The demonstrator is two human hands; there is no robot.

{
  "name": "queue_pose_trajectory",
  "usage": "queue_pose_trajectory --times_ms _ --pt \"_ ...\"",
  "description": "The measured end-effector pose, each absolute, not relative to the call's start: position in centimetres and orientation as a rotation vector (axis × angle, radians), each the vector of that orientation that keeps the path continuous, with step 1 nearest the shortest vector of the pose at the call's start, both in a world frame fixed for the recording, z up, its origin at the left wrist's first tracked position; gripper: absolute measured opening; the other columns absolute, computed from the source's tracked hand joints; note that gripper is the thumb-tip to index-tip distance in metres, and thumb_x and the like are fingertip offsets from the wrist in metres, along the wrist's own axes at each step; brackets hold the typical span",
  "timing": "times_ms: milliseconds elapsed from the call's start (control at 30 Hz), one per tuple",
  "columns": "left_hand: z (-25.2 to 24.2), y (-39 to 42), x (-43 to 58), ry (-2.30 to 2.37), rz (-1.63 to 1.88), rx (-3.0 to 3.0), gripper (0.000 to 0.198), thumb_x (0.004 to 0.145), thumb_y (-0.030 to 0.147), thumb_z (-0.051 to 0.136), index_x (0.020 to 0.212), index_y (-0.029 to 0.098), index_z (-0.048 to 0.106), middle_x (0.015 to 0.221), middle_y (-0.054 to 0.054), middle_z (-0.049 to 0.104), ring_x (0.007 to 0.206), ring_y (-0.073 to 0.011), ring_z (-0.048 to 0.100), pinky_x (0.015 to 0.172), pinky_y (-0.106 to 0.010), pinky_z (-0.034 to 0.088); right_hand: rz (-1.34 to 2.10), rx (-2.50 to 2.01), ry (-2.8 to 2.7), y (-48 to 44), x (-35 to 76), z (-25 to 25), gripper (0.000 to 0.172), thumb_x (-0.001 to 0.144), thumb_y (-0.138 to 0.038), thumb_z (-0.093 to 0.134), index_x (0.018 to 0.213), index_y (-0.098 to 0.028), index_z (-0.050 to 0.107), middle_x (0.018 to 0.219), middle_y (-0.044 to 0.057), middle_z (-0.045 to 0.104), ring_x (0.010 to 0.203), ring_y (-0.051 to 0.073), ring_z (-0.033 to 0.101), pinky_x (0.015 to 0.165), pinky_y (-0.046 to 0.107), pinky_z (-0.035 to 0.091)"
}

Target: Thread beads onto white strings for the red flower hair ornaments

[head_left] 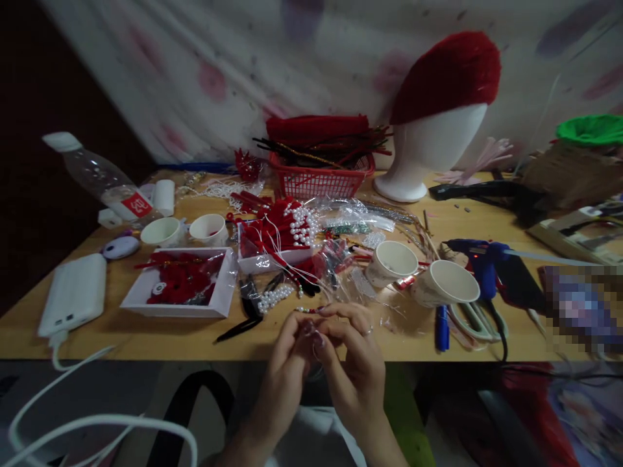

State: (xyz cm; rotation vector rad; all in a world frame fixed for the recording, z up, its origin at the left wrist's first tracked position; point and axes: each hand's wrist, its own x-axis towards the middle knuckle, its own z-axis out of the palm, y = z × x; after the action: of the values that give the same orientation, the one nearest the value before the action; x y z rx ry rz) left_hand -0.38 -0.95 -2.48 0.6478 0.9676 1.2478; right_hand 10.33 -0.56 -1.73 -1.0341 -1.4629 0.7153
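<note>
My left hand (286, 366) and my right hand (359, 357) meet at the table's front edge, fingertips pinched together. A short beaded strand (306, 310), with small white, red and gold-looking beads, shows at the fingertips of both hands. The rest of it is hidden by the fingers. Just beyond lie loose white pearl beads (275, 297) in a cluster and black clips (249, 314). A white box (224, 288) with red fuzzy pieces stands to the left. Behind the hands, another white box (253, 264) holds red material and a pearl strand (302, 224).
Paper cups (450, 285) stand right and left. A blue glue gun (487, 259), scissors (479, 324) and a blue pen (442, 327) lie right. A red basket (321, 180) and white foam head (428, 146) stand behind. Left are a power bank (75, 292) with a cable and a bottle (102, 175).
</note>
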Motion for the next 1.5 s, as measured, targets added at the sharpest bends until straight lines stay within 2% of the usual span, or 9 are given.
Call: queue_pose_trajectory --times_ms 233,433,667,767,933,1133,1333,1400,1500 --pt "-2.2 -0.5 -0.2 1.048 1.208 0.804 0.033 0.086 0.052 0.067 0.080 0.020 0.061 0.060 0.006 0.045 0.047 -0.0071 0.031 0.040 -0.018 0.020 1.206 -0.904 -0.976 -0.2 11.5 -2.4 0.016 0.088 -0.039 0.073 0.079 -0.026 0.072 0.093 0.003 0.064 0.088 0.019 0.061 0.078 0.030 0.051" --pt "-1.5 0.3 -2.8 1.082 1.243 1.315 0.026 0.091 0.037 0.064 0.072 0.019 0.066 0.060 0.001 0.053 0.050 -0.0102 0.042 0.044 -0.021 0.030 1.408 -0.799 -0.767 0.0 12.2 -3.0 0.019 0.082 -0.042 0.079 0.077 -0.025 0.074 0.093 0.003 0.063 0.084 0.017 0.059 0.081 0.031 0.052" --pt "-1.5 1.4 -3.3 1.263 1.149 1.653 0.013 0.083 0.024 0.070 0.072 0.021 0.075 0.060 0.002 0.063 0.049 -0.0084 0.046 0.045 -0.017 0.035 1.328 -0.930 -0.683 -0.3 12.6 -3.4 0.025 0.080 -0.044 0.081 0.079 -0.020 0.072 0.092 0.003 0.066 0.062 0.009 0.052 0.059 0.022 0.046" --pt "-2.1 1.1 -2.8 1.291 1.085 1.605 0.013 0.085 0.028 0.069 0.075 0.020 0.075 0.065 0.000 0.065 0.053 -0.0094 0.050 0.046 -0.017 0.038 1.339 -0.895 -0.663 -0.8 12.9 -3.7 0.021 0.086 -0.039 0.077 0.081 -0.020 0.069 0.085 0.002 0.068 0.052 0.006 0.051 0.050 0.019 0.044" --pt "-2.3 0.7 -2.2 1.236 1.007 1.451 0.031 0.088 0.043 0.065 0.071 0.018 0.069 0.054 0.004 0.047 0.047 -0.0088 0.037 0.042 -0.021 0.027 1.194 -0.948 -0.524 -0.9 12.9 -3.5 0.024 0.075 -0.032 0.087 0.085 -0.022 0.067 0.070 -0.002 0.072 0.050 0.007 0.056 0.047 0.015 0.044" --pt "-1.8 1.0 -1.5 1.087 0.903 1.199 0.040 0.093 0.053 0.055 0.073 0.019 0.058 0.065 0.002 0.052 0.058 -0.0109 0.048 0.054 -0.021 0.040 1.137 -0.943 -0.503 -0.2 12.9 -2.9 0.033 0.063 -0.030 0.093 0.081 -0.022 0.067 0.067 -0.002 0.072 0.054 0.009 0.062 0.051 0.016 0.047" --pt "-2.5 0.8 -0.2 1.145 0.892 0.981 0.044 0.087 0.062 0.058 0.074 0.021 0.051 0.055 0.010 0.035 0.042 -0.0058 0.022 0.038 -0.019 0.016 0.925 -1.058 -0.608 -0.5 13.5 -3.2 0.025 0.069 -0.029 0.089 0.078 -0.020 0.067 0.068 -0.001 0.072 0.061 0.011 0.066 0.057 0.019 0.051" --pt "-2.7 0.5 -0.6 1.258 0.944 1.151 0.041 0.091 0.058 0.056 0.074 0.020 0.053 0.053 0.009 0.035 0.042 -0.0066 0.027 0.039 -0.019 0.020 0.809 -1.111 -0.641 -0.8 14.3 -3.4 0.024 0.070 -0.029 0.088 0.076 -0.020 0.067 0.070 0.000 0.072 0.064 0.013 0.067 0.059 0.021 0.053" --pt "-3.6 0.4 -1.5 1.391 0.979 1.523 0.034 0.097 0.047 0.051 0.077 0.020 0.059 0.058 0.005 0.054 0.049 -0.0102 0.052 0.047 -0.020 0.037 0.601 -1.164 -0.663 -1.4 16.5 -3.5 0.023 0.072 -0.031 0.087 0.077 -0.019 0.068 0.073 0.001 0.072 0.066 0.014 0.067 0.060 0.023 0.052"
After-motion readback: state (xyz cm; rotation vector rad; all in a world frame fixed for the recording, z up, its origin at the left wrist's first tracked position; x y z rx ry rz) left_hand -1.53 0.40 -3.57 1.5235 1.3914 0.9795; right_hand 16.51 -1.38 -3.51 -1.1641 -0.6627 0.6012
